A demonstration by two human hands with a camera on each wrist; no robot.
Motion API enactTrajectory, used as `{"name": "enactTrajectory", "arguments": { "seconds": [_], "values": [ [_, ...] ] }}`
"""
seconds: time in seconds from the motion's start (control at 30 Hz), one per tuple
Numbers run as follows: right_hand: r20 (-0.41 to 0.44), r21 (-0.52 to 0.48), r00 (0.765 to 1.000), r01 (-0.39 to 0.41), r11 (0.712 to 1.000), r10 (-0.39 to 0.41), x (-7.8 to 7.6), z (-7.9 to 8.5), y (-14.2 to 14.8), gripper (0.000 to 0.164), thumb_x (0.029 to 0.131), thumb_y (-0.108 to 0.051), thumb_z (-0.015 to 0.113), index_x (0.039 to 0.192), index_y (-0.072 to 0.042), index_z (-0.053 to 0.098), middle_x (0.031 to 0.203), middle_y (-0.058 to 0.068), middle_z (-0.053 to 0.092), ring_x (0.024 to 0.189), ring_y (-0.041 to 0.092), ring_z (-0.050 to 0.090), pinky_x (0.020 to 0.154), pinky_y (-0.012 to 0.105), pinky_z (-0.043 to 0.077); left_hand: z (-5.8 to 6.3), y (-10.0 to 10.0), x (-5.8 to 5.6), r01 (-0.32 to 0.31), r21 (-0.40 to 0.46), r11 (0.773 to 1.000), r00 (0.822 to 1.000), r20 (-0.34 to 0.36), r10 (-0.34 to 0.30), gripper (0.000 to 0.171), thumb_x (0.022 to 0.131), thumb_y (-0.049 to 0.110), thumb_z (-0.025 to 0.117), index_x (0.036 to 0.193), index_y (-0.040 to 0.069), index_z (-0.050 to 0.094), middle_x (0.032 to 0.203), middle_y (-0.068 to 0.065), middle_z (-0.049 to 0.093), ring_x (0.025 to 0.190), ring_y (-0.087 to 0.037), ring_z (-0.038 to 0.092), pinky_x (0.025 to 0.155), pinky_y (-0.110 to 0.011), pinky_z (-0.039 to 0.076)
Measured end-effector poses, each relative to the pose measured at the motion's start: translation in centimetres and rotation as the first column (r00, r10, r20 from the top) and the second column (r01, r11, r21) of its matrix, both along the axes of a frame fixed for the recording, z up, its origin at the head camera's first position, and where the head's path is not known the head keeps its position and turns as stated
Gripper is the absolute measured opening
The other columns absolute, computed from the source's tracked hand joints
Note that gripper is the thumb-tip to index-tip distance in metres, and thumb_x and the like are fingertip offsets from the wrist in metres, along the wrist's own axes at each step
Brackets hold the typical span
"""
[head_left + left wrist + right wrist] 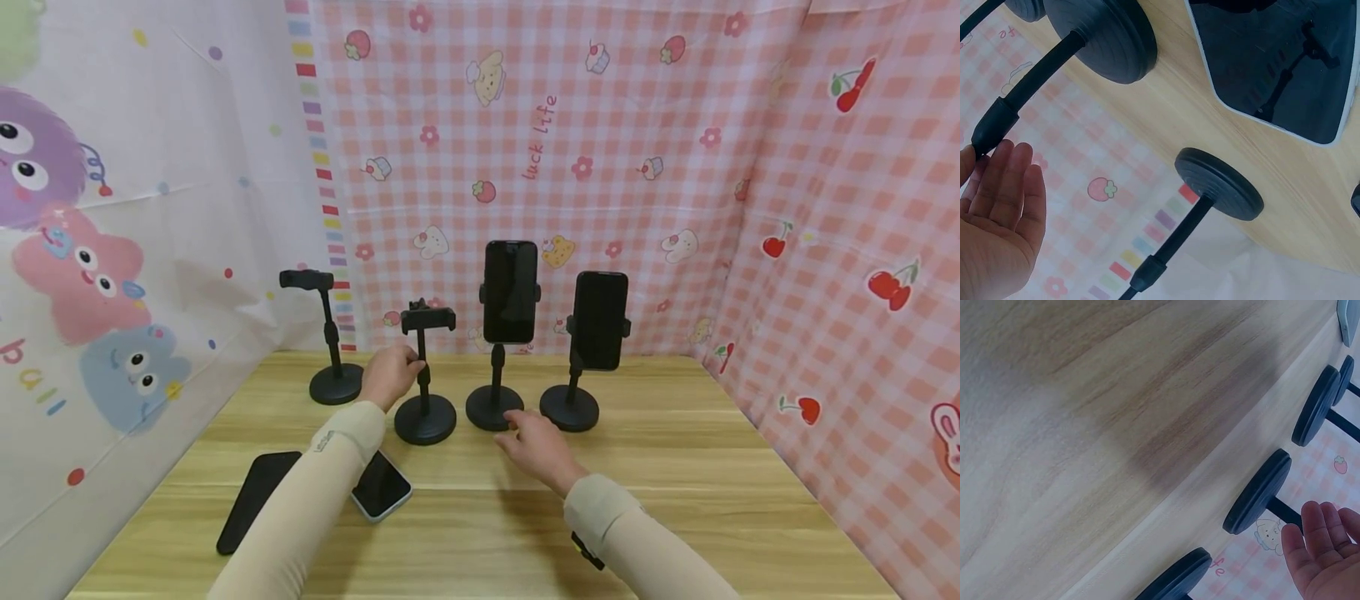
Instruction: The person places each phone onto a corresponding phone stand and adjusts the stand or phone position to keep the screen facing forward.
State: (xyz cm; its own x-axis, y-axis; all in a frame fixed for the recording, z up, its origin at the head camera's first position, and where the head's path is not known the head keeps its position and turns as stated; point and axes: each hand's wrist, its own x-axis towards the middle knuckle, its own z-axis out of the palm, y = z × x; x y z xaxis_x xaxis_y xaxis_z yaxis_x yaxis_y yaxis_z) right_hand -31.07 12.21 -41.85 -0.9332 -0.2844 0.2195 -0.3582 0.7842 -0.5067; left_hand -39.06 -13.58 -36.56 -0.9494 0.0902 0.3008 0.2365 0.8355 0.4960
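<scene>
My left hand (392, 375) pinches the upright pole of a black phone stand (425, 421) whose clamp holds no phone. In the left wrist view, the thumb and fingertips meet at the thick collar of that pole. My right hand (542, 450) hovers above the table with its fingers loosely extended, in front of the base of another phone stand (495, 408). That stand carries an upright dark phone (510, 292). To its right, a further stand (570, 408) bears a second upright phone (600, 321). Nothing lies in the right hand in the right wrist view.
At the far left stands a phone stand (336, 383) with a bare clamp. A light-rimmed phone (382, 487) and a black phone (258, 500) lie flat on the wooden table (712, 500), both partly behind the left sleeve. Patterned cloth (637, 108) hangs around the table.
</scene>
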Motion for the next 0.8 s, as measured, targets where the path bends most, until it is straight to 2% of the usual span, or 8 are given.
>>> {"name": "enactTrajectory", "arguments": {
  "seconds": [0.17,0.3,0.4,0.57,0.8],
  "values": [
    [-0.005,0.006,1.000,0.004,1.000,-0.004,0.0,0.0,0.0,0.045,0.094,-0.026,0.069,0.128,0.003,0.062,0.113,0.016,0.067,0.099,0.030,0.065,0.087,0.046,0.052,0.1,-0.1,0.1,0.004,0.011,1.000,1.000,-0.014,-0.004,0.022,0.098,0.021,0.063,0.093,0.006,0.077,0.089,-0.007,0.070,0.071,-0.022,0.059,0.066,-0.038,0.048],
    [-0.004,0.001,1.000,0.001,1.000,-0.001,0.1,0.0,0.1,0.045,0.094,-0.025,0.069,0.128,0.003,0.062,0.113,0.016,0.067,0.101,0.031,0.065,0.088,0.047,0.052,0.2,-0.3,0.5,0.017,0.035,0.999,0.999,-0.029,-0.016,0.023,0.098,0.024,0.064,0.098,0.005,0.076,0.096,-0.009,0.071,0.079,-0.024,0.063,0.072,-0.042,0.051],
    [0.000,-0.006,1.000,0.001,1.000,-0.001,0.2,0.0,0.1,0.045,0.094,-0.025,0.069,0.129,0.004,0.062,0.114,0.017,0.067,0.102,0.031,0.065,0.088,0.047,0.052,0.2,-0.4,0.7,0.018,0.056,0.998,0.999,-0.030,-0.017,0.028,0.098,0.029,0.064,0.109,0.004,0.071,0.104,-0.013,0.070,0.090,-0.028,0.066,0.080,-0.046,0.053],
    [0.000,-0.007,1.000,0.002,1.000,-0.002,0.2,-0.2,0.3,0.045,0.095,-0.025,0.068,0.129,0.004,0.061,0.114,0.016,0.067,0.102,0.031,0.065,0.088,0.047,0.052,0.5,-0.6,1.0,0.015,0.088,0.996,1.000,-0.006,-0.014,0.047,0.098,0.038,0.062,0.130,0.003,0.061,0.121,-0.017,0.066,0.104,-0.033,0.065,0.087,-0.051,0.051],
    [-0.018,0.018,1.000,0.003,1.000,-0.003,0.0,-0.2,0.5,0.044,0.094,-0.026,0.068,0.127,0.002,0.063,0.112,0.015,0.067,0.100,0.030,0.065,0.087,0.047,0.052,1.4,-1.4,1.4,0.017,0.064,0.998,1.000,0.007,-0.018,0.058,0.097,0.042,0.062,0.139,0.004,0.052,0.132,-0.018,0.060,0.109,-0.034,0.063,0.089,-0.052,0.051]
  ]
}}
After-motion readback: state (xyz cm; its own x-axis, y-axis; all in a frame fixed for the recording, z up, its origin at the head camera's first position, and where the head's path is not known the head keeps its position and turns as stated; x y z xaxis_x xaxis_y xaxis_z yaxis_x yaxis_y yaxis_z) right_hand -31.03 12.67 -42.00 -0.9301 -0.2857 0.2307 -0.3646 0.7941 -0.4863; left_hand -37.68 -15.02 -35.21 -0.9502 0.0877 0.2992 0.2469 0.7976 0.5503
